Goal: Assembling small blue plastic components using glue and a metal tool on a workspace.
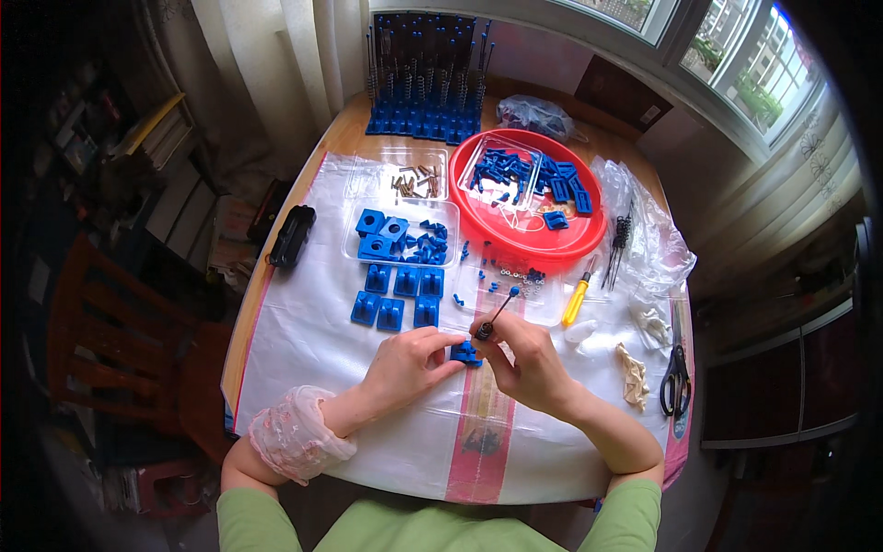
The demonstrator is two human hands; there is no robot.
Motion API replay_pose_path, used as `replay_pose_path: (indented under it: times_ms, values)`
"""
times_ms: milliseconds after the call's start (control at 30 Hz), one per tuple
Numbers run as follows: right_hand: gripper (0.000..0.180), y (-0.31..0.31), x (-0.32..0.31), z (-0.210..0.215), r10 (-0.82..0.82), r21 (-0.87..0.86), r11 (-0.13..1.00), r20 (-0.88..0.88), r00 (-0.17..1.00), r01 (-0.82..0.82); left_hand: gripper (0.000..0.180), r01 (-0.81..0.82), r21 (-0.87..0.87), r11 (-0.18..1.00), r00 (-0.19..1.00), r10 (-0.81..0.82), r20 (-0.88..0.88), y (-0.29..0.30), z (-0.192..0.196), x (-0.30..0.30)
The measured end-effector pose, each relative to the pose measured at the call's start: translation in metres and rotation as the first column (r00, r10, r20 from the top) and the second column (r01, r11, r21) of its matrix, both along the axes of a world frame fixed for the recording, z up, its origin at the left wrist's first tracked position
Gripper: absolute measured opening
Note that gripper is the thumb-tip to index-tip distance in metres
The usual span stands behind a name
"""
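Observation:
Near the middle of the table, my left hand (411, 366) pinches a small blue plastic block (466, 353) between thumb and fingertips. My right hand (526, 362) is closed on a thin dark rod with a blue ball tip (502, 308); a dark coil, apparently a spring, surrounds its lower part. The rod stands tilted over the block, and the fingers hide whether the two join. Just beyond my left hand, several similar blue blocks (390, 314) sit in rows. A clear tray (454, 241) behind them contains more blue blocks and small blue pieces.
A red round tray (589, 241) bears blue parts. Beside it lie a yellow-handled screwdriver (576, 302), loose dark springs (618, 241) and scissors (676, 379). A clear box (351, 175) contains brass-coloured pins. Finished-looking blue assemblies with rods (423, 120) stand at the back. A black case (292, 236) lies left.

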State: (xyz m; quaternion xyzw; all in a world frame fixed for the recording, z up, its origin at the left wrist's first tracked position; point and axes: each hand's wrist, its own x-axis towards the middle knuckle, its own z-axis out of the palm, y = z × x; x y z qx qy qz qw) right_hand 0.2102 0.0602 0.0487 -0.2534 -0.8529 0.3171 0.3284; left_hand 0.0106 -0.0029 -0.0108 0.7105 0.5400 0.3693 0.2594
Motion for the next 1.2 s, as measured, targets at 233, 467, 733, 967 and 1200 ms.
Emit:
replay_pose_path:
  times_ms: [233, 467, 733, 967, 1200]
  values:
    - [0.019, -0.0002, 0.0002, 0.0011, 0.003, -0.019, 1.000, 0.012, 1.000, -0.003, 0.031, -0.004, -0.005, 1.000, 1.000, 0.004, -0.002, -0.0004, 0.0008, -0.0005]
    - [0.015, 0.0000, -0.0026, 0.0022, 0.026, 0.003, 1.000, -0.033, 0.999, -0.026, 0.030, -0.001, -0.010, 1.000, 1.000, 0.001, 0.002, -0.0002, 0.0009, 0.0002]
    - [0.017, 0.0000, -0.0016, 0.0020, 0.014, -0.007, 1.000, -0.013, 1.000, -0.014, 0.032, 0.013, -0.059, 0.998, 1.000, -0.015, -0.020, -0.0005, 0.0019, -0.0024]
    - [0.019, -0.0005, 0.0005, 0.0000, 0.002, 0.000, 1.000, 0.011, 1.000, -0.002, 0.033, 0.031, -0.059, 0.998, 0.999, -0.032, -0.009, -0.0003, 0.0046, -0.0026]
    - [0.019, -0.0003, 0.0003, -0.0002, 0.010, 0.001, 1.000, 0.013, 1.000, -0.010, 0.034, 0.041, -0.047, 0.998, 0.999, -0.042, -0.031, 0.0007, 0.0019, -0.0039]
